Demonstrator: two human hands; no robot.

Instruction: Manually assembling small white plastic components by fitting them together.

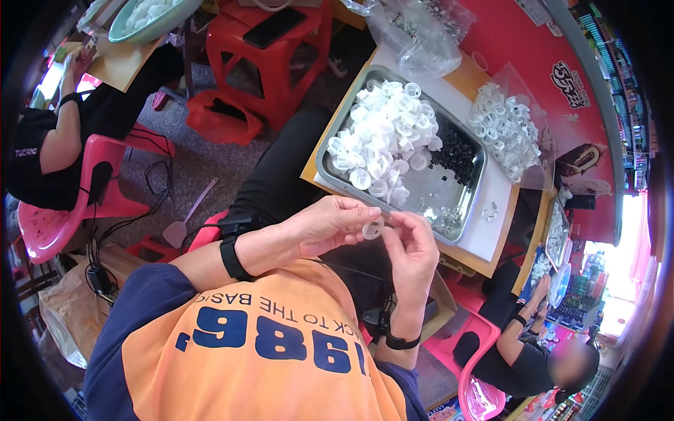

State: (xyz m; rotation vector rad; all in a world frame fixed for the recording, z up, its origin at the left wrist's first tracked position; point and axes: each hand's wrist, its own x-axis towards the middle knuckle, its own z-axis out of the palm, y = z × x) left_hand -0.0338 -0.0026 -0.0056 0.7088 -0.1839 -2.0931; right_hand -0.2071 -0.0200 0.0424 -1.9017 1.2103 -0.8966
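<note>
Fingers of left hand point(326, 224) are pinching small white plastic ring point(373, 229) at their tips — right hand point(414, 249) is gripping its other side, fingers curled. Metal tray point(449, 203) of white rings and black parts is sitting just beyond the fingertips.

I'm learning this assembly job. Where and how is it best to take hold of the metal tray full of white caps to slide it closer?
Probably grip the metal tray by its raised rim at the near corner, coming from the person's side. The rim there is bare, while white caps and small black parts fill the middle. Both the left hand and right hand currently pinch one cap.
</note>
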